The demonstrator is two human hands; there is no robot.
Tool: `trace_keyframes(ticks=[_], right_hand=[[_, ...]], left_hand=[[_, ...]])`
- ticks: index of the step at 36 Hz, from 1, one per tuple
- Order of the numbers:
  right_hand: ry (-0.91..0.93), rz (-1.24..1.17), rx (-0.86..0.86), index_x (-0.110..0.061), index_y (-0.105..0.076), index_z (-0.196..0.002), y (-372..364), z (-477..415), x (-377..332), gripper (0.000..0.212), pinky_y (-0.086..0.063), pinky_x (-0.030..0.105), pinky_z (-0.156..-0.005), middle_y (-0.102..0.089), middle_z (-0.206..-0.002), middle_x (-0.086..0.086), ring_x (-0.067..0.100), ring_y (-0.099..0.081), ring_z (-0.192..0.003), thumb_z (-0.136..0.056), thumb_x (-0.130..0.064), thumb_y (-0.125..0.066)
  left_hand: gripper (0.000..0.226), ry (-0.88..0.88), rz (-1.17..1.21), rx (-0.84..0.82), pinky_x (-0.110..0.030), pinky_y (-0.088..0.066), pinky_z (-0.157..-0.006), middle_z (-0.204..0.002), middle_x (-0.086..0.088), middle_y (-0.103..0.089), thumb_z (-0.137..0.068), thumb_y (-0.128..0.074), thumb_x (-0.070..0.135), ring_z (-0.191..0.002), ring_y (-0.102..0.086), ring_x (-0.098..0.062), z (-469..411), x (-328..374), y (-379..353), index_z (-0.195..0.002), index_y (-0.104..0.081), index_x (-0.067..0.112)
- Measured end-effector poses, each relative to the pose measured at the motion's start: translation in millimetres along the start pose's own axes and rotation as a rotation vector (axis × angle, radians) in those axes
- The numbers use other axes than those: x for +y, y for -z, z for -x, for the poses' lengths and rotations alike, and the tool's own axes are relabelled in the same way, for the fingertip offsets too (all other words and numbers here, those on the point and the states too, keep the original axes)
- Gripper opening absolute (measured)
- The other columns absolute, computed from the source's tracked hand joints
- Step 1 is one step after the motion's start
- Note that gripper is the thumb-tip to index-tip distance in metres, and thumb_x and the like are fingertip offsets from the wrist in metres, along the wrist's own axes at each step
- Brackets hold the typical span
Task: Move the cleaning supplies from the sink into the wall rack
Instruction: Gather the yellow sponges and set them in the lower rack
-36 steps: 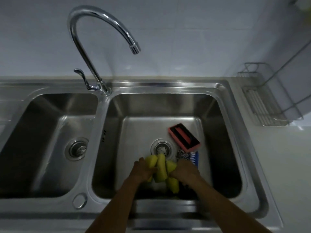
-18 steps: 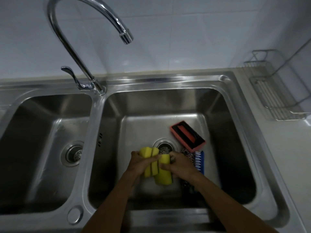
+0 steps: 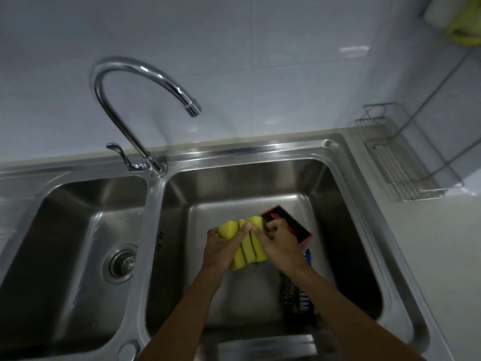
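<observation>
While both hands press inward from either side, the stack of yellow sponges (image 3: pixel 247 243) sits clamped between them above the floor of the right sink basin (image 3: pixel 346 230). The left hand (image 3: pixel 221 250) wraps its grip around the left face of the stack, thumb laid over the top; the right hand (image 3: pixel 279 244) closes its grip on the right face, fingers curled at the upper end. Squeezing from both sides likely keeps the separate sponges together as one bundle, so they can go up in a single trip.

Dark scouring layers show as stripes between the yellow slabs, and these run along the long axis of the stack, which points from near the person's wrists up and away toward the back wall, leaning slightly to the right.

Just behind the right hand lies a red and black scrubbing block (image 3: pixel 289 225), flat on the basin floor. Beneath the right forearm rest a blue brush (image 3: pixel 306 300) and a steel scourer (image 3: pixel 289 293) beside it, both not yet picked up. The tap (image 3: pixel 135 100) arches over the divider. Well off to the right, past the worktop (image 3: pixel 442 256), hangs the wire wall rack (image 3: pixel 398 162), which looks bare.
</observation>
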State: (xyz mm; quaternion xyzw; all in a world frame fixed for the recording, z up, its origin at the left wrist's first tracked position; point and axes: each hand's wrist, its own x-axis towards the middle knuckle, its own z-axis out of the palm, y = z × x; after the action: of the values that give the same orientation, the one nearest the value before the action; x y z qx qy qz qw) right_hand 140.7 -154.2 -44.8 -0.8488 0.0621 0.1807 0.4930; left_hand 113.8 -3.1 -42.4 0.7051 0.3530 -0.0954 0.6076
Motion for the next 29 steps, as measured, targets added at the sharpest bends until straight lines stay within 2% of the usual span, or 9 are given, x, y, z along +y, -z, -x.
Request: trace_keyframes(ticks=[2, 4, 7, 10, 12, 14, 18, 21, 29], right_hand=[[0.017, -0.035, -0.034, -0.024, -0.046, -0.110, 17.3, 4.7, -18.5, 0.047, -0.049, 0.022, -0.072, -0.067, -0.101, -0.003, 0.007, -0.064, -0.087, -0.084, -0.058, -0.066], [0.039, -0.058, -0.055, -0.027, -0.045, -0.119, 38.4, 8.7, -39.8, 0.062, -0.051, 0.024, -0.079, -0.065, -0.107, -0.007, 0.007, -0.064, -0.094, -0.076, -0.064, -0.071], [0.080, -0.052, -0.005, -0.026, -0.038, -0.137, 74.7, 12.4, -71.7, 0.097, -0.047, 0.028, -0.094, -0.055, -0.122, -0.009, 0.011, -0.057, -0.111, -0.061, -0.068, -0.081], [0.162, -0.045, 0.089, -0.025, -0.040, -0.138, 117.1, 16.4, -102.4, 0.113, -0.050, 0.032, -0.095, -0.055, -0.130, -0.006, 0.012, -0.057, -0.115, -0.047, -0.074, -0.084], [0.216, -0.053, 0.162, -0.021, -0.043, -0.135, 149.5, 21.4, -123.2, 0.101, -0.050, 0.022, -0.084, -0.057, -0.124, -0.005, 0.011, -0.059, -0.109, -0.054, -0.061, -0.089], [0.244, -0.064, 0.239, -0.021, -0.044, -0.134, 182.7, 28.4, -143.7, 0.090, -0.045, 0.016, -0.076, -0.058, -0.121, -0.003, 0.010, -0.059, -0.103, -0.061, -0.050, -0.090], [0.299, -0.122, 0.312, -0.025, -0.044, -0.134, 243.5, 46.4, -175.8, 0.085, -0.055, 0.028, -0.086, -0.060, -0.119, -0.007, 0.008, -0.062, -0.101, -0.065, -0.052, -0.086], [0.325, -0.147, 0.318, -0.027, -0.044, -0.131, 278.7, 61.5, -190.1, 0.077, -0.052, 0.018, -0.074, -0.058, -0.108, -0.016, -0.006, -0.059, -0.093, -0.070, -0.048, -0.085], [0.245, -0.207, 0.299, -0.024, -0.047, -0.129, 298.0, 64.8, -163.2, 0.080, -0.060, 0.036, -0.082, -0.063, -0.117, -0.004, 0.008, -0.067, -0.098, -0.065, -0.051, -0.087]], left_hand=[[0.085, 0.053, 0.011, -0.033, -0.044, -0.060, -0.091, -0.102, 0.002, -0.073, -0.057, -0.068, 0.089, -0.097, -0.072, -0.019, 9.6, 29.5, -1.7, -0.109, -0.061, 0.023], [0.073, 0.061, 0.077, -0.112, -0.048, -0.057, -0.097, -0.110, -0.002, -0.073, -0.078, -0.051, 0.086, -0.103, -0.071, -0.024, 16.9, 59.1, -6.4, -0.114, -0.064, 0.024], [0.054, 0.020, 0.168, -0.168, -0.056, -0.054, -0.099, -0.123, -0.022, -0.071, -0.103, -0.043, 0.051, -0.109, -0.070, -0.036, 31.4, 109.4, -17.2, -0.126, -0.068, 0.010], [0.036, -0.050, 0.217, -0.267, -0.050, -0.058, -0.088, -0.107, -0.020, -0.072, -0.103, -0.046, 0.021, -0.091, -0.069, -0.033, 54.3, 155.3, -31.8, -0.130, -0.061, 0.003], [0.034, -0.128, 0.249, -0.354, -0.041, -0.062, -0.075, -0.106, -0.017, -0.072, -0.102, -0.046, 0.009, -0.087, -0.071, -0.030, 69.7, 185.1, -42.8, -0.132, -0.059, 0.004], [0.033, -0.216, 0.292, -0.417, -0.037, -0.062, -0.073, -0.117, -0.017, -0.074, -0.101, -0.050, 0.006, -0.099, -0.073, -0.032, 86.2, 213.8, -52.6, -0.132, -0.061, 0.008], [0.035, -0.337, 0.351, -0.487, -0.049, -0.061, -0.089, -0.120, -0.014, -0.075, -0.097, -0.067, 0.019, -0.110, -0.072, -0.039, 118.6, 262.2, -71.7, -0.131, -0.064, 0.021], [0.036, -0.388, 0.331, -0.516, -0.054, -0.058, -0.095, -0.113, -0.009, -0.078, -0.092, -0.073, 0.027, -0.108, -0.072, -0.039, 140.9, 287.3, -84.2, -0.127, -0.066, 0.027], [0.040, -0.363, 0.267, -0.550, -0.058, -0.057, -0.095, -0.113, -0.014, -0.078, -0.086, -0.079, 0.035, -0.103, -0.074, -0.040, 148.9, 282.4, -108.0, -0.123, -0.066, 0.034]])
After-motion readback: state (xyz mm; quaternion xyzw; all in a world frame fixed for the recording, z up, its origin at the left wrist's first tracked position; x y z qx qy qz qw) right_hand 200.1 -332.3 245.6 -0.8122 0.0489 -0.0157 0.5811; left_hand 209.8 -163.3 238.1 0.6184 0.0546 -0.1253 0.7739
